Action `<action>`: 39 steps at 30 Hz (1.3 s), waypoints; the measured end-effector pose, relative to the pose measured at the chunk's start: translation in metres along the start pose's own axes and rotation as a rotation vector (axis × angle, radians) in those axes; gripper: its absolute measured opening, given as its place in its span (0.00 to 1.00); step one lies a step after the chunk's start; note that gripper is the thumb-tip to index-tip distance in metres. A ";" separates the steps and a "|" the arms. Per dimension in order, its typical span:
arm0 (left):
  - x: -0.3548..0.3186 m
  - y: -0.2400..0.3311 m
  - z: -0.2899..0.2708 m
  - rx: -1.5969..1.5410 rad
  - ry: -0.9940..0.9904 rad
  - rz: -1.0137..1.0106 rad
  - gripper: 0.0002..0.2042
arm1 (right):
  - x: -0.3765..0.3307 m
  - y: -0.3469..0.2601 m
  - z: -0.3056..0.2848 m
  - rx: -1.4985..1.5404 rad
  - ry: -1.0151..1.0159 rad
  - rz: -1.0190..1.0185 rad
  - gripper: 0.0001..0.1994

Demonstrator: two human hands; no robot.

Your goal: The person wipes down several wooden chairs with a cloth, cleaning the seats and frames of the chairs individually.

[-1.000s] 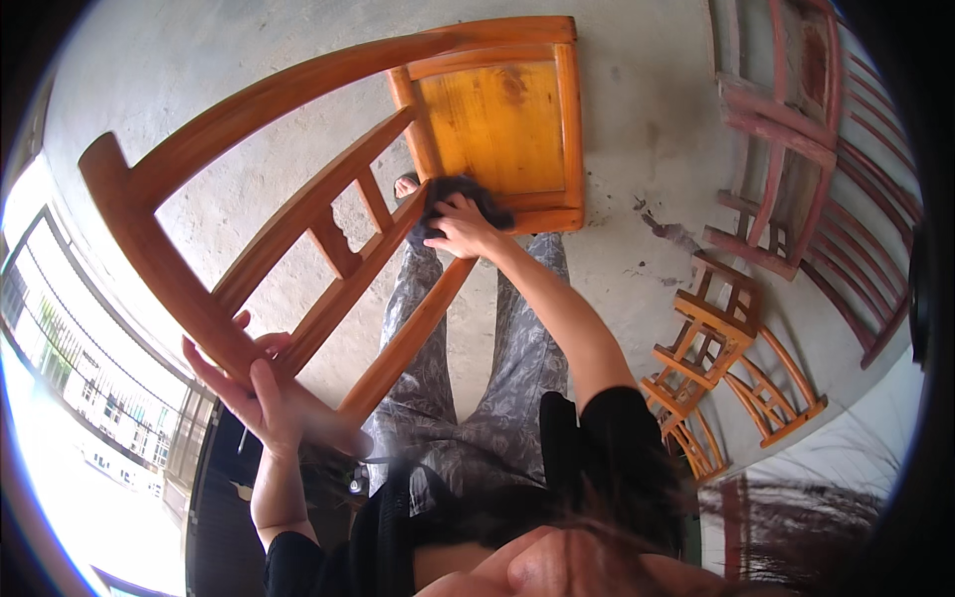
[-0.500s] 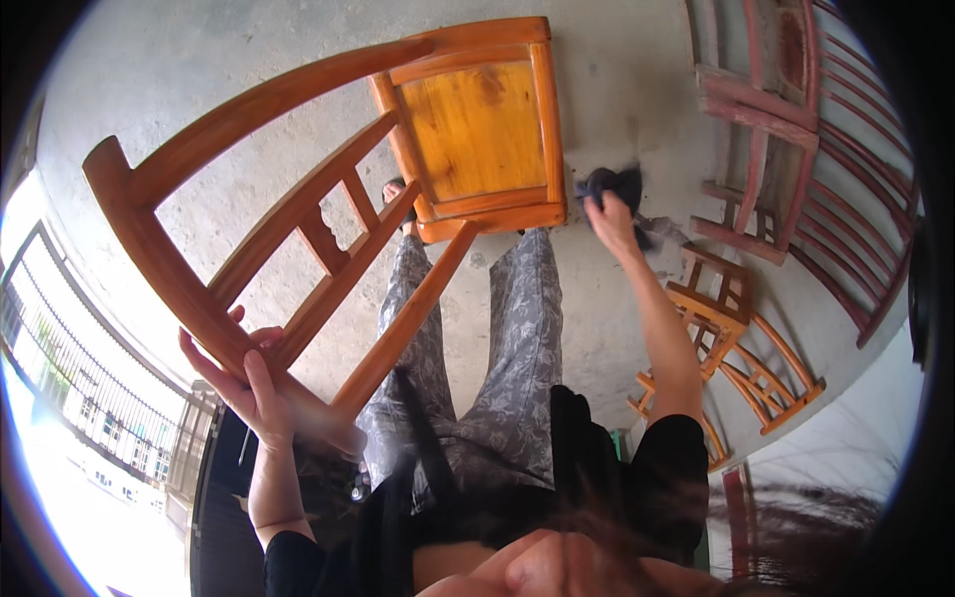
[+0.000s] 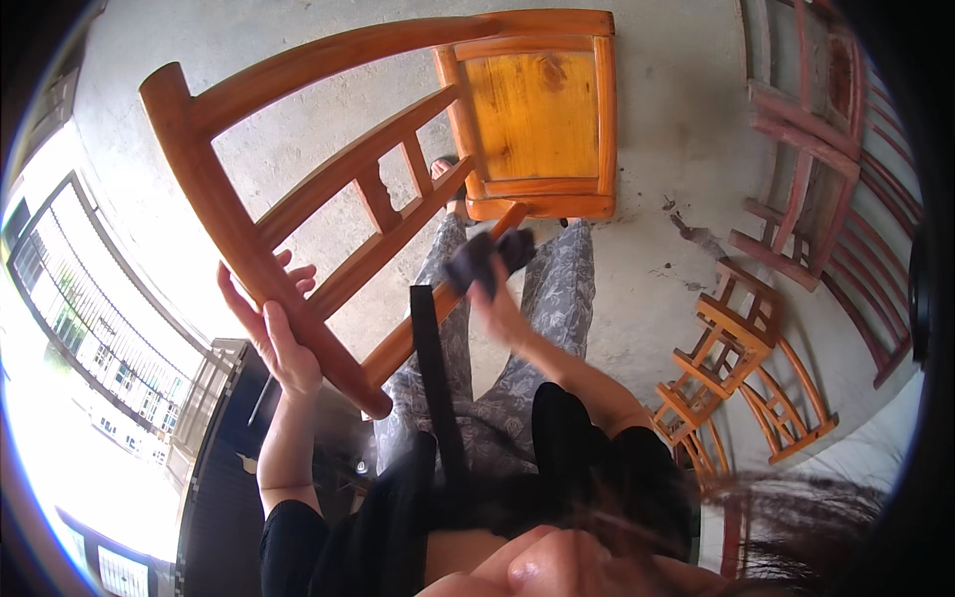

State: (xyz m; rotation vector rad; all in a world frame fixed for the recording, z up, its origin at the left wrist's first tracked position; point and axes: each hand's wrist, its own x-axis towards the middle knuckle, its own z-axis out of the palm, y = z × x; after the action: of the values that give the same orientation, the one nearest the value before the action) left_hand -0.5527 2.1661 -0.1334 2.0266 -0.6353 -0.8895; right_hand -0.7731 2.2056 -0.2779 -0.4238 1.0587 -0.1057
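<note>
A varnished orange-brown wooden chair [image 3: 537, 114] stands in front of me, its backrest reaching toward my left. My left hand [image 3: 282, 338] grips the top rail near its close end, with the fingers showing past the far side. In my right hand [image 3: 500, 316] is a dark cloth [image 3: 470, 265], bunched up and a little blurred. The cloth lies over the close side post of the backrest, near the seat, and covers part of it. My legs, in grey patterned trousers, are beneath that post.
Small wooden chairs [image 3: 731, 333] are clustered on the concrete floor [image 3: 667, 119] at the right. Beyond them, reddish-brown wooden furniture [image 3: 806, 139] with slats stands along the wall. Dark wet marks [image 3: 696, 234] spot the floor. A barred window or railing [image 3: 95, 318] is at far left.
My right hand has brought the cloth leftward from beyond the seat's right side onto the backrest post. My left hand still grips the rail. The whole view has shifted somewhat.
</note>
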 end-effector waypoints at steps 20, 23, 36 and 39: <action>-0.002 -0.007 0.000 0.075 0.089 0.046 0.30 | 0.037 -0.003 0.038 -1.240 -0.042 -0.874 0.23; -0.004 -0.006 -0.011 0.098 -0.067 0.145 0.31 | 0.011 -0.108 0.121 -0.574 -0.387 -1.148 0.30; 0.000 -0.008 -0.008 0.052 0.045 0.020 0.31 | 0.192 -0.099 -0.045 -0.510 0.573 -0.695 0.12; -0.005 -0.009 -0.004 0.030 0.065 0.017 0.32 | 0.196 -0.108 -0.027 -0.352 0.162 -0.635 0.16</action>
State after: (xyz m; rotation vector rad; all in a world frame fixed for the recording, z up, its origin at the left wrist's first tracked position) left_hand -0.5518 2.1761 -0.1376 2.0651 -0.6329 -0.8052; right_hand -0.6872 2.0434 -0.4081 -1.0785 1.0712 -0.5298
